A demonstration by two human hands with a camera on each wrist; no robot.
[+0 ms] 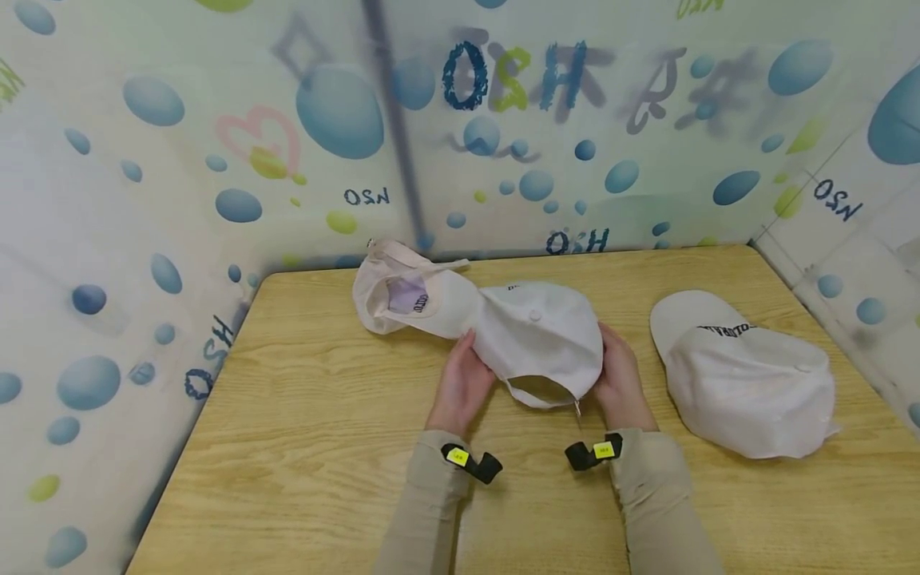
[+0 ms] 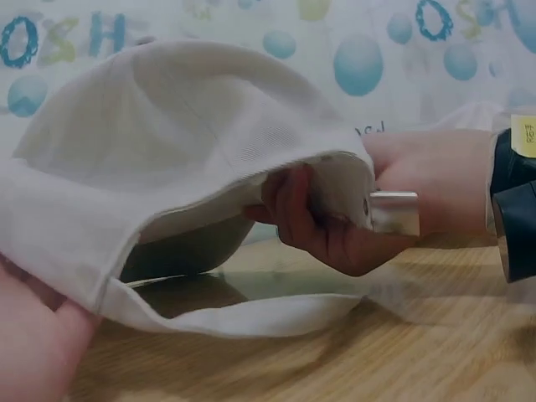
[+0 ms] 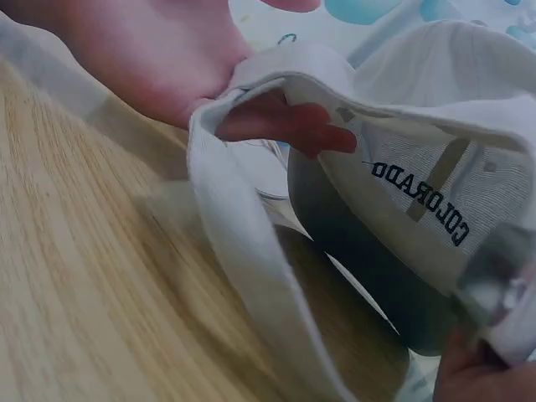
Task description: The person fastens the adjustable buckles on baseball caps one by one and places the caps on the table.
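A white baseball cap (image 1: 535, 327) is between both hands, its back opening toward me. My left hand (image 1: 465, 385) holds the left edge; in the right wrist view that hand's fingers (image 3: 289, 126) reach inside the rim. My right hand (image 1: 620, 375) grips the other side, and the left wrist view shows its fingers (image 2: 293, 205) curled inside the sweatband. The back strap (image 2: 268, 316) hangs loose in a loop, and a metal buckle (image 2: 394, 212) sits by the right hand. Dark lettering (image 3: 423, 201) shows through inside the crown, above a dark brim underside (image 3: 360, 251).
A second pale cap (image 1: 374, 295) lies at the back left with its inside showing, overlapped by the held cap in the head view. To the right, a third white cap (image 1: 747, 383) rests on the wooden table (image 1: 302, 447). A patterned curtain (image 1: 503, 176) hangs behind the table.
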